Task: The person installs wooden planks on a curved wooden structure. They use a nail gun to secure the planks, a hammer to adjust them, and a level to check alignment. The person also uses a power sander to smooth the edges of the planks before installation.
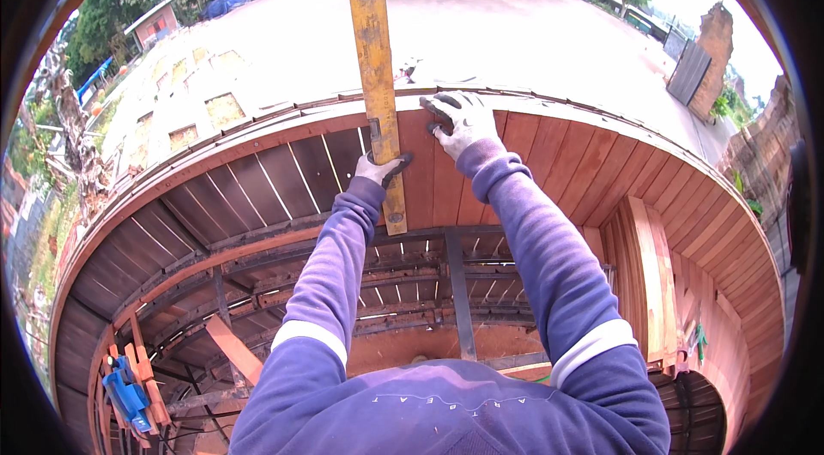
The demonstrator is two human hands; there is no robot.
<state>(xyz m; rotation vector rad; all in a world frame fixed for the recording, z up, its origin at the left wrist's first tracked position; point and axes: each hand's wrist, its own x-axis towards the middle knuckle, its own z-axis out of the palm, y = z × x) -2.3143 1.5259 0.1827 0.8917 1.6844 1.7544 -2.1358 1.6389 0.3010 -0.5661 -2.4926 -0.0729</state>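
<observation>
A worn yellow spirit level [378, 69] stands lengthwise across the curved frame, its lower end lying over the edge of the reddish planking. My left hand [384, 168], in a pale glove with dark fingers, is closed around its lower part. Just to the right, my gloved right hand [463, 118] is bent over the upper end of a reddish-brown wooden plank [421, 172], thumb below and fingers near the rim. This plank lies alongside the level. What the right fingertips press on is partly hidden.
More fitted planks [549, 154] curve away to the right. Dark slats [249, 180] with gaps of light lie left. A stack of boards [639, 275] stands at right; a blue tool [126, 395] hangs lower left. Dark metal beams [459, 292] run below. Beyond the rim is paved ground.
</observation>
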